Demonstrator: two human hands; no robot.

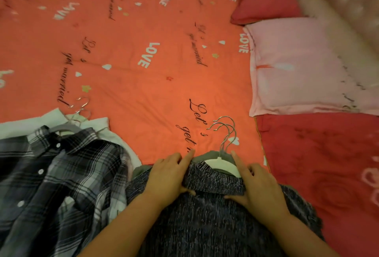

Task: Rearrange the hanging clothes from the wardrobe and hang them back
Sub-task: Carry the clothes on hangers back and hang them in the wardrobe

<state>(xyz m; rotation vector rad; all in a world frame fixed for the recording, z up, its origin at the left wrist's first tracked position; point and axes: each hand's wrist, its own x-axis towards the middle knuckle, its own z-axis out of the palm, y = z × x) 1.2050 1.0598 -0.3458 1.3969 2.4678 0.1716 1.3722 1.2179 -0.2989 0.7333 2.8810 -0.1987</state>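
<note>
A dark speckled shirt point(205, 221) lies on the orange bedspread point(143, 51) at the near edge, on a white hanger point(223, 165). Three metal hooks point(225, 131) stick out above its collar, so more hangers and a grey garment lie underneath. My left hand point(170, 176) pinches the left side of the collar between thumb and fingers. My right hand point(258, 185) grips the right side of the collar, index finger pointing up beside the hanger. To the left lies a plaid shirt point(51, 174) on a grey hanger, over a white garment point(18, 125).
Pillows line the right side: a pink one point(303, 65), a red one point(264, 0) behind it and a red rose-patterned one point(328, 164) near my right hand. A padded headboard point(346, 10) stands at the far right. Two more metal hooks point(84, 107) lie above the plaid shirt.
</note>
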